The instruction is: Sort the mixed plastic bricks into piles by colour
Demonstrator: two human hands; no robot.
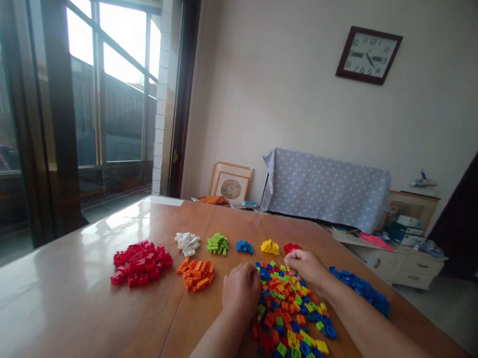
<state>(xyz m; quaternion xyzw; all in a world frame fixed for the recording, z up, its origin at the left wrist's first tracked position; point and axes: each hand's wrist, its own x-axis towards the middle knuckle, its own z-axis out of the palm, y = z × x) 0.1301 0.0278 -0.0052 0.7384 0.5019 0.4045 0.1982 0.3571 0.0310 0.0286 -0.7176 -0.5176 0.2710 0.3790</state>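
Observation:
A mixed pile of small building bricks (290, 310) in red, orange, yellow, green and blue lies in front of me. My left hand (239, 290) rests at the pile's left edge with its fingers curled in; whatever they hold is hidden. At the pile's far end, my right hand (305, 265) is closed in a pinch, and what is between its fingertips is too small to make out. Just beyond it sits a small heap of red bricks (291, 247), partly covered by the hand. Beside that is a heap of yellow bricks (270, 247).
Sorted heaps stand on the wooden table (128, 325): blue bricks (244, 247), green bricks (217, 244), white bricks (187, 244), orange bricks (195, 275) and dark pink-red bricks (142, 263). A larger blue heap (360, 290) lies beyond my right forearm.

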